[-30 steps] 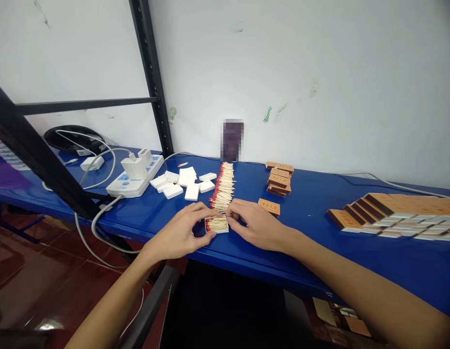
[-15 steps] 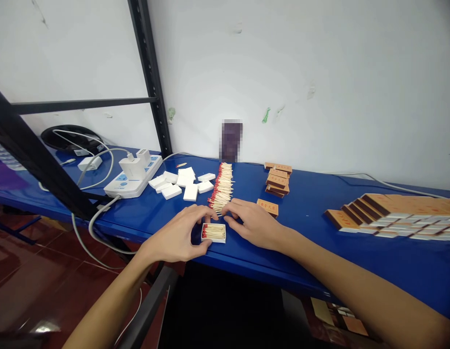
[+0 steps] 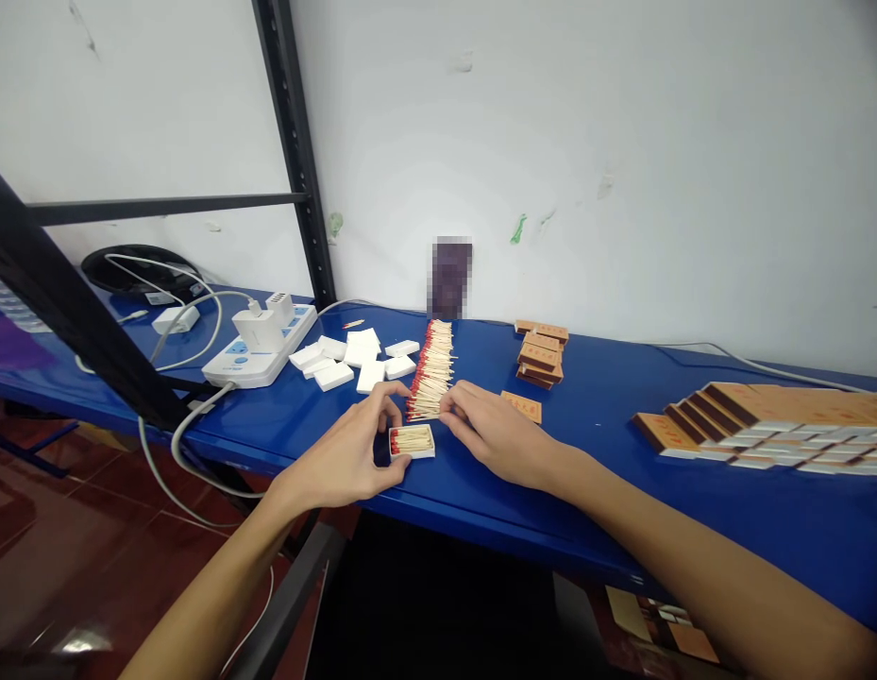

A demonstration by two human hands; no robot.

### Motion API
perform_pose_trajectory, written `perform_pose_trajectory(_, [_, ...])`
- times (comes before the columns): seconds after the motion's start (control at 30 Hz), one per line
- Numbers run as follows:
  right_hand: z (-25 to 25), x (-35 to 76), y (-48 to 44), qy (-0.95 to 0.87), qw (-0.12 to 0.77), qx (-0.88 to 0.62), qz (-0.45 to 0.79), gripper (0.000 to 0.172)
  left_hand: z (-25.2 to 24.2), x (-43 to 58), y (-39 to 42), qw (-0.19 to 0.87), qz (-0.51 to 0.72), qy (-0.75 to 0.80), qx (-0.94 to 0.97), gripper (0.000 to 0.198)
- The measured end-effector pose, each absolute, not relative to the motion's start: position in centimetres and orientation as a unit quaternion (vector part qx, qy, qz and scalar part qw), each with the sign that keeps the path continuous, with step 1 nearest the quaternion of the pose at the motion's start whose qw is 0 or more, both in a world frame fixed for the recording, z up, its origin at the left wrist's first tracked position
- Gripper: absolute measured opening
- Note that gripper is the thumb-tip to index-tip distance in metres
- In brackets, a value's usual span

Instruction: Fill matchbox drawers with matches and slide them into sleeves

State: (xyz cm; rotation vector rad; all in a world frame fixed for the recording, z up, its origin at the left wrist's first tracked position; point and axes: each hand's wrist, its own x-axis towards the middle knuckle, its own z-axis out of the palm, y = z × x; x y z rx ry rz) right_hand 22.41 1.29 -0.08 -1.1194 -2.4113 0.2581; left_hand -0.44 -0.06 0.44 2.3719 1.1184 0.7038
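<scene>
A small white matchbox tray (image 3: 425,455) with red-headed matches in it lies near the table's front edge. My left hand (image 3: 357,451) holds the tray at its left end, thumb on the near side and curled fingers on the far side. Just beyond it, a long row of loose matches (image 3: 433,373) runs toward the wall, heads to the left. At the near right end of that row is my right hand (image 3: 491,430), its thumb and fingers pinched together; what is between the fingertips is hidden.
White empty-looking trays (image 3: 362,349) lie scattered at left, beside a power strip (image 3: 258,364) with cables. Orange matchbox sleeves (image 3: 541,354) are piled right of the row, one sleeve (image 3: 524,408) behind my right hand. Stacked matchboxes (image 3: 784,425) stand far right. A black shelf post (image 3: 296,142) rises at left.
The tray has shifted slightly away from the front edge and left with my left hand. My right hand's fingers have drawn together and moved slightly right of the row's near end.
</scene>
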Motion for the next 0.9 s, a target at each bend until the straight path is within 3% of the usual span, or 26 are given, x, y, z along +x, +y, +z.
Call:
perform_pose_trajectory(0.17, [0.4, 21.7, 0.8, -0.894, 0.237, -0.361, 0.115, 0.013, 0.5, -0.4, -0.1, 0.206, 0.242, 0.389, 0.865, 0.063])
perform_pose_trajectory(0.43, [-0.7, 22.2, 2.1, -0.884, 0.199, -0.418, 0.069, 0.016, 0.5, -0.7, -0.3, 0.197, 0.225, 0.368, 0.88, 0.064])
perform_pose_trajectory(0.9, [-0.7, 21.9, 1.9, -0.886, 0.163, -0.433, 0.026, 0.013, 0.8, -0.5, -0.3, 0.193, 0.226, 0.375, 0.878, 0.054])
